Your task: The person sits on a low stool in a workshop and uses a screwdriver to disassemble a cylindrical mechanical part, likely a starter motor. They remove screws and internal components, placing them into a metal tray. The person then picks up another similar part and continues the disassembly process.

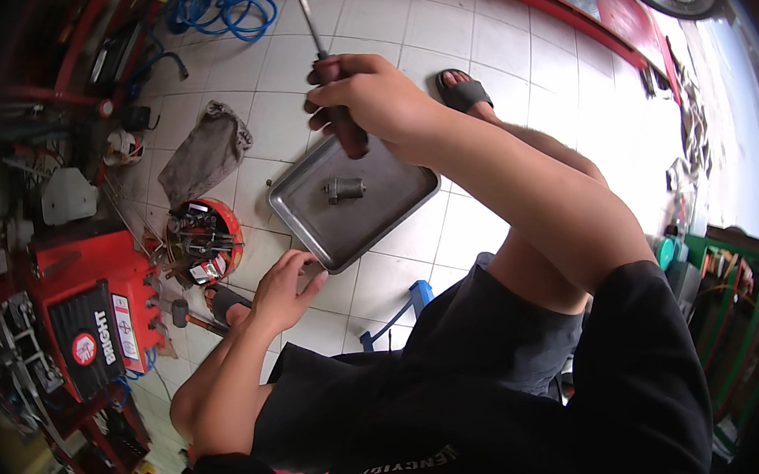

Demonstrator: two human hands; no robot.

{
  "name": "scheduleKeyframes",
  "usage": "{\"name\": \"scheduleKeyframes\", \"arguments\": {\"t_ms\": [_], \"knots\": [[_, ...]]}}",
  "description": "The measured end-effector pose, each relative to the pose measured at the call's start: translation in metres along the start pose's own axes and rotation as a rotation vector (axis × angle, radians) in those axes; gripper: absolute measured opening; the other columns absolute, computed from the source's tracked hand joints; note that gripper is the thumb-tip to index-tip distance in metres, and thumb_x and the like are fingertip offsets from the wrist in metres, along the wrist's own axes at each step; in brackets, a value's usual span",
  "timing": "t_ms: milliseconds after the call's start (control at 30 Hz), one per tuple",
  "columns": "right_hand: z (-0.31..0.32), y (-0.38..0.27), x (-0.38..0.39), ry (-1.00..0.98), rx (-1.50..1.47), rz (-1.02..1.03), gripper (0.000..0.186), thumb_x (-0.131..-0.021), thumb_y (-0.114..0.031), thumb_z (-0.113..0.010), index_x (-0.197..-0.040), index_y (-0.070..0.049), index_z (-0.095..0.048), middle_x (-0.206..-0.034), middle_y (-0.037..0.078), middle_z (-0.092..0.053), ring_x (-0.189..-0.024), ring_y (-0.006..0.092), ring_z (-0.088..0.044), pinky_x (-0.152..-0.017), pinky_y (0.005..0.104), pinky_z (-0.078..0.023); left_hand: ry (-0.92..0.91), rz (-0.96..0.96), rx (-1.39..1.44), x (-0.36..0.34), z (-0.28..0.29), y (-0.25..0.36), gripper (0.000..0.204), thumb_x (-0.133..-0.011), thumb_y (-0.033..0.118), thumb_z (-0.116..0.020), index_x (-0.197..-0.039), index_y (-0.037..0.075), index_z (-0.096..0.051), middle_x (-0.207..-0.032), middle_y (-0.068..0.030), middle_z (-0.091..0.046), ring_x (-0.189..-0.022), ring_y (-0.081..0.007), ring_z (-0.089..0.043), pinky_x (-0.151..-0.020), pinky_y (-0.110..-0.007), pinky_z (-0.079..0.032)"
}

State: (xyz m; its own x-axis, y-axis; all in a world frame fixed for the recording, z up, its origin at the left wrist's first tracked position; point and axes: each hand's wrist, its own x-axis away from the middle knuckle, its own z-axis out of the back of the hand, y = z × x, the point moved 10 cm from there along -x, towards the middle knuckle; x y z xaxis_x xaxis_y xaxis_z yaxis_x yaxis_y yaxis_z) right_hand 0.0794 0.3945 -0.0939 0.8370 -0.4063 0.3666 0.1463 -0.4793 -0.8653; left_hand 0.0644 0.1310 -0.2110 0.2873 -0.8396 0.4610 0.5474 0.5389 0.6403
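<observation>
My right hand (pixel 371 96) is raised over the far side of a grey metal tray (pixel 378 237), wrapped round the dark red handle of a screwdriver (pixel 311 24). The long shaft points up and away from me. In the tray lies a small dark metal cylindrical part (pixel 345 188) on its side, with a narrower end to the left. My left hand (pixel 286 290) is at the tray's near left corner, fingertips at the rim, thumb held apart from the fingers.
Left of the tray stand a round red tub (pixel 231 228) of tools and parts and a grey rag (pixel 207 151). A hammer (pixel 184 317) and a red case (pixel 94 310) are further left. A blue hose (pixel 225 10) lies at the back, a blue stand (pixel 420 297) near my legs.
</observation>
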Motion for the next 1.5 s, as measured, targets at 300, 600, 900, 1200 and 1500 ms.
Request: {"name": "scheduleKeyframes", "arguments": {"t_ms": [300, 600, 900, 1200, 1500], "knots": [[-0.011, -0.042, 0.05, -0.219, -0.036, -0.012, 0.031, -0.089, -0.013, -0.065, -0.115, 0.004, -0.062, -0.094, 0.013, -0.072, -0.081, 0.0176, -0.069, -0.072, 0.033, -0.055, -0.414, 0.084, -0.382, -0.037, -0.104, -0.061, 0.05, -0.094, 0.038, -0.069, -0.132, 0.009, -0.06, -0.135, -0.0201, -0.057, -0.124, -0.0381, -0.058, -0.104, -0.047, -0.048], [0.008, -0.054, 0.059, -0.123, 0.139, 0.142, 0.024, -0.079, -0.01, -0.059, -0.087, 0.011, -0.068, -0.091, 0.033, -0.069, -0.092, 0.0456, -0.07, -0.083, 0.0472, -0.057, 0.099, 0.281, -0.496, -0.189, -0.102, -0.086, 0.091, -0.074, 0.029, -0.088, -0.148, 0.007, -0.04, -0.151, -0.0142, -0.042, -0.138, -0.0339, -0.044, -0.112, -0.045, -0.04], [0.015, -0.055, 0.09, -0.098, 0.012, 0.178, 0.03, -0.078, -0.002, -0.062, -0.104, 0.012, -0.054, -0.081, 0.027, -0.066, -0.081, 0.0445, -0.069, -0.071, 0.0497, -0.054, -0.122, 0.265, -0.852, -0.269, -0.154, -0.073, 0.079, -0.073, 0.031, -0.088, -0.141, 0.015, -0.051, -0.147, -0.0056, -0.046, -0.14, -0.0247, -0.044, -0.119, -0.051, -0.029], [0.01, -0.039, 0.076, -0.142, 0.298, 0.158, 0.032, -0.076, -0.001, -0.061, -0.106, 0.009, -0.057, -0.083, 0.026, -0.068, -0.086, 0.0445, -0.069, -0.078, 0.0504, -0.055, -0.077, 0.457, 0.086, -0.262, -0.122, -0.096, 0.058, -0.072, 0.034, -0.093, -0.114, 0.001, -0.072, -0.103, -0.0081, -0.072, -0.095, -0.0218, -0.071, -0.091, -0.045, -0.056], [0.014, -0.098, 0.05, 0.043, 0.411, 0.587, 0.023, -0.071, -0.002, -0.057, -0.091, 0.004, -0.066, -0.083, 0.026, -0.068, -0.085, 0.0452, -0.067, -0.077, 0.0477, -0.052, 0.199, 0.323, 1.509, -0.103, 0.01, -0.003, 0.05, -0.095, 0.045, -0.069, -0.124, 0.006, -0.06, -0.112, -0.0102, -0.069, -0.103, -0.0296, -0.068, -0.098, -0.047, -0.055]]}}
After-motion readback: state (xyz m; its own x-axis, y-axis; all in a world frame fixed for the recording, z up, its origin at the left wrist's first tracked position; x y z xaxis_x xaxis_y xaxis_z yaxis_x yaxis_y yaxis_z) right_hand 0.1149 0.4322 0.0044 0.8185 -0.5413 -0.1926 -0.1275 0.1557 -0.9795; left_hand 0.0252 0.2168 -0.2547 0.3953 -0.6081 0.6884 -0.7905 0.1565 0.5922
